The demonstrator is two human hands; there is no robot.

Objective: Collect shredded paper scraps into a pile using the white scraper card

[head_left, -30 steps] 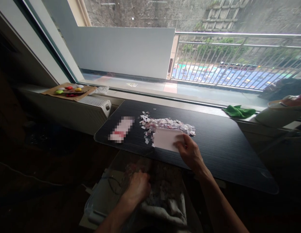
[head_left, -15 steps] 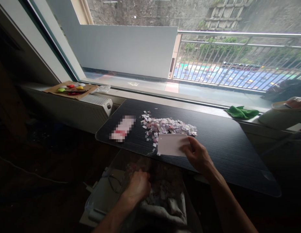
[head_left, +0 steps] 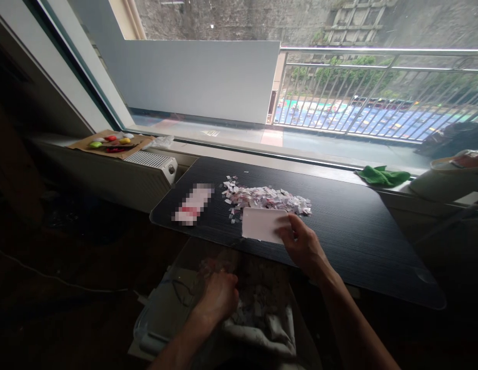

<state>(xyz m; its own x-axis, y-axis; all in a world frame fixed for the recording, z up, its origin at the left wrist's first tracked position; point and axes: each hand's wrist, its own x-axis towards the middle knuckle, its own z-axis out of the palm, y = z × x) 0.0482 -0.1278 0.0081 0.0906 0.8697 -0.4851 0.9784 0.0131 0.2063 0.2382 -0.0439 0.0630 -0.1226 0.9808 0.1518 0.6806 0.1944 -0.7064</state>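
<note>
A flat white card (head_left: 260, 225) is pinched at its right end by my right hand (head_left: 305, 245), closed just over the table's front edge. Behind the card, a heap of small cut paper scraps (head_left: 265, 197) spreads over the black table (head_left: 346, 226). Below that edge, my left hand (head_left: 220, 294) is closed on what looks like a clear plastic bag (head_left: 200, 257); its fingertips are hidden. More scraps (head_left: 257, 306) lie in the dim space beneath the table edge, beside my left hand.
A blurred-out pink and white slip (head_left: 193, 204) lies on the table's left side. Left of the table, a radiator (head_left: 154, 160) stands under cardboard (head_left: 82, 146) with colourful lumps. A green cloth (head_left: 383, 176) rests on the sill. A pale cable (head_left: 69, 282) crosses the dark floor.
My right hand has moved left and slightly away from me with the white card. Scraps seen at the card's left edge before are now largely covered. My left hand has hardly moved.
</note>
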